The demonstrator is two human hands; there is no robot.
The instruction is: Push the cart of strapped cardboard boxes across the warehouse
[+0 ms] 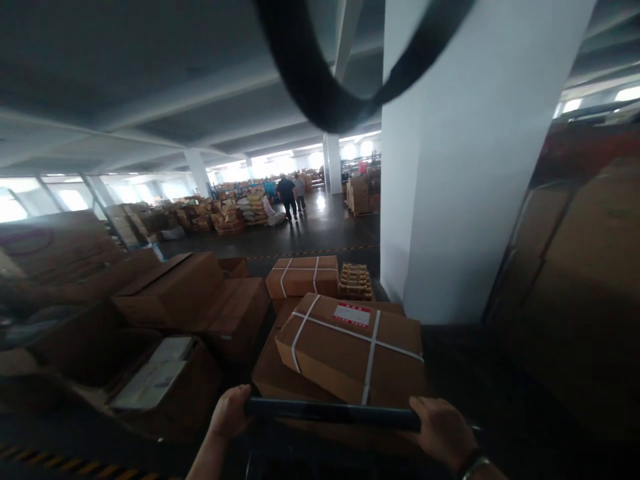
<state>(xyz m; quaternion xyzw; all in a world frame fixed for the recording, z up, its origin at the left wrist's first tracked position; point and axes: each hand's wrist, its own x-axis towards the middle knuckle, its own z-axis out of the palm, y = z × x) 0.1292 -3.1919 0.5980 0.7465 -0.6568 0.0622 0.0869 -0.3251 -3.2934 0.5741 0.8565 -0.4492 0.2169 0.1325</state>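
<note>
My left hand [232, 410] is wrapped round the left end of a dark cart handle [330, 412]. At the handle's right end, my right hand [443, 427] grips it too, with a band on the wrist. Just beyond the bar lies a brown carton [333, 347] bound with white straps and bearing a red-and-white label [353, 315]. It rests at a slant on a larger carton [267, 367]. Behind it sits another strapped carton [303, 275], beside a stack of yellowish slatted pieces [355, 280]. The cart's lower part is dark and hard to make out.
A wide white pillar [450, 167] rises close at the front right. Large cartons [585, 300] stand dim on the right. Boxes [170, 287] and an open carton [155, 380] line the left. Two people [290, 195] are farther up the aisle, near piled sacks [253, 208].
</note>
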